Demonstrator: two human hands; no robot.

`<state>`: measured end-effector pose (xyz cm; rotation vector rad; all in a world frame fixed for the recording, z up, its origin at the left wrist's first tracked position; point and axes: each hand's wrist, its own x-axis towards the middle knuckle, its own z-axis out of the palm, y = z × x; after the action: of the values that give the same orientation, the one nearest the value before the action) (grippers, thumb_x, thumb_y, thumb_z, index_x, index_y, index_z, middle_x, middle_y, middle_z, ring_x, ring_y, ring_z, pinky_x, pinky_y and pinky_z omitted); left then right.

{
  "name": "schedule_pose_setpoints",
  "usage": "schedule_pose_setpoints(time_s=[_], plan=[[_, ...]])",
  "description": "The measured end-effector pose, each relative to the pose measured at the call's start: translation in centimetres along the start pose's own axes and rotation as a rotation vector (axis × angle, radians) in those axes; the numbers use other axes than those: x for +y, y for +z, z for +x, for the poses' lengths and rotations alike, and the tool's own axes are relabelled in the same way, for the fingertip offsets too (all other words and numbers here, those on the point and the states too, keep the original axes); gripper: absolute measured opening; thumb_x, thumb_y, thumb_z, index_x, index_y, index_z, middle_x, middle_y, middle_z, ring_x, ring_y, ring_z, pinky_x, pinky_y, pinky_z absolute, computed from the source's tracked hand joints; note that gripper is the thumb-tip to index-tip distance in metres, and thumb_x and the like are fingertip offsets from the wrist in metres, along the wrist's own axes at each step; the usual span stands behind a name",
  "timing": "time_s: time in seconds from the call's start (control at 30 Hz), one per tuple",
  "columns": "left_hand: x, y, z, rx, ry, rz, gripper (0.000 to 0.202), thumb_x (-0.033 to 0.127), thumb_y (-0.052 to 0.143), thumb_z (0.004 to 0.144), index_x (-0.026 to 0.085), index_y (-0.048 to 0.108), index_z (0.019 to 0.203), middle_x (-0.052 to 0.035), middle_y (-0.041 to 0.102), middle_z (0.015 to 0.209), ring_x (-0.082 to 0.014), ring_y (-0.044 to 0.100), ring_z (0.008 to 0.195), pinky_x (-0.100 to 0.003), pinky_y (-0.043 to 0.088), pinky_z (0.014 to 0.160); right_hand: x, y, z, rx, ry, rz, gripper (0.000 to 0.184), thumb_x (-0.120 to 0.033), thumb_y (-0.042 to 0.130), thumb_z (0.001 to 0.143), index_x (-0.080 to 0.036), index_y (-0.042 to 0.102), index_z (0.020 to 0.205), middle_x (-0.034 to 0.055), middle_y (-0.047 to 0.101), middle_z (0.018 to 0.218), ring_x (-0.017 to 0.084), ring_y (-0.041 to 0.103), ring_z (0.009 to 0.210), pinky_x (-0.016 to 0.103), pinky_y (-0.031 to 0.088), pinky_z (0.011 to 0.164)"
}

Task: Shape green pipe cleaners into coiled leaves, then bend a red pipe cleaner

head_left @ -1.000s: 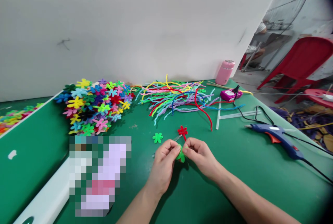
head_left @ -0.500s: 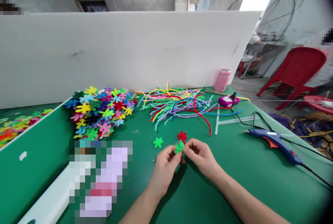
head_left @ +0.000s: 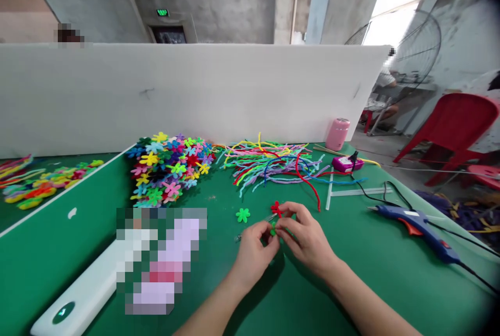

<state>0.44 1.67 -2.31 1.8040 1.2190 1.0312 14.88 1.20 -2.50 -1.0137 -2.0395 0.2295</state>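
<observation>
My left hand (head_left: 255,252) and my right hand (head_left: 304,237) meet above the green table (head_left: 351,273), both pinched on a small green felt flower (head_left: 273,230) that shows only as a sliver between the fingertips. A red felt flower (head_left: 276,209) lies just beyond my right fingers, touching or nearly touching them. Another green felt flower (head_left: 242,215) lies loose to the left of it. A thin clear stick (head_left: 253,229) pokes out beside my left hand.
A heap of coloured felt flowers (head_left: 167,169) and a bundle of pipe cleaners (head_left: 269,161) lie at the back. A blue glue gun (head_left: 414,221) with its cord rests at right, near clear glue sticks (head_left: 351,191). A white board (head_left: 195,91) walls the rear.
The camera has tilted up, so more of the room shows. My hands have stayed together on the green flower, which is now more hidden by my fingers, close to the red flower.
</observation>
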Motion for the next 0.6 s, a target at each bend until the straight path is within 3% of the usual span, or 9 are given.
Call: schedule_pose_setpoints(time_s=[0.07,0.17,0.27,0.4,0.6], plan=[[-0.1,0.1,-0.1,0.001,0.024,0.03,0.016,0.016,0.05,0.07,0.017,0.045,0.055,0.0057,0.04,0.049,-0.0093,0.039,0.048,-0.02,0.031,0.048,0.1,0.0,0.3,0.044,0.05,0.025,0.012,-0.017,0.043,0.084,-0.02,0.055,0.082,0.0096,0.051,0.104,0.02,0.052,0.095,0.034,0.044,0.083],[-0.4,0.4,-0.3,0.019,0.069,0.084,0.017,0.016,0.05,0.071,0.018,0.043,0.055,0.0057,0.039,0.05,-0.0093,0.038,0.047,-0.02,0.03,0.046,1.5,-0.2,0.5,0.298,0.314,0.074,0.015,-0.025,0.039,0.085,-0.019,0.048,0.076,0.0105,0.054,0.099,0.02,0.055,0.092,0.034,0.045,0.08],[-0.7,0.6,-0.5,0.073,0.127,0.149,0.017,0.017,0.049,0.073,0.018,0.044,0.057,0.0041,0.04,0.055,-0.0108,0.04,0.051,-0.022,0.032,0.05,3.9,-0.7,0.1,0.391,0.471,0.078,0.018,-0.03,0.032,0.088,-0.019,0.044,0.081,0.0078,0.059,0.081,0.017,0.059,0.067,0.031,0.048,0.062],[-1.3,0.2,-0.4,0.223,0.193,0.219,0.018,0.023,0.044,0.08,0.02,0.042,0.063,0.0012,0.041,0.063,-0.0148,0.043,0.062,-0.026,0.035,0.06,5.3,-0.8,-0.7,0.276,0.507,0.097,0.017,-0.032,0.035,0.087,-0.019,0.047,0.083,0.0007,0.056,0.061,0.014,0.055,0.053,0.024,0.044,0.05],[-1.6,-0.5,0.0,0.39,0.209,0.285,0.021,0.023,0.041,0.084,0.022,0.034,0.064,0.0012,0.039,0.064,-0.0159,0.043,0.062,-0.027,0.034,0.059,2.7,-1.0,-0.4,-0.051,0.411,0.09,0.012,-0.029,0.06,0.071,-0.021,0.058,0.08,-0.001,0.059,0.069,0.014,0.055,0.06,0.022,0.043,0.055]])
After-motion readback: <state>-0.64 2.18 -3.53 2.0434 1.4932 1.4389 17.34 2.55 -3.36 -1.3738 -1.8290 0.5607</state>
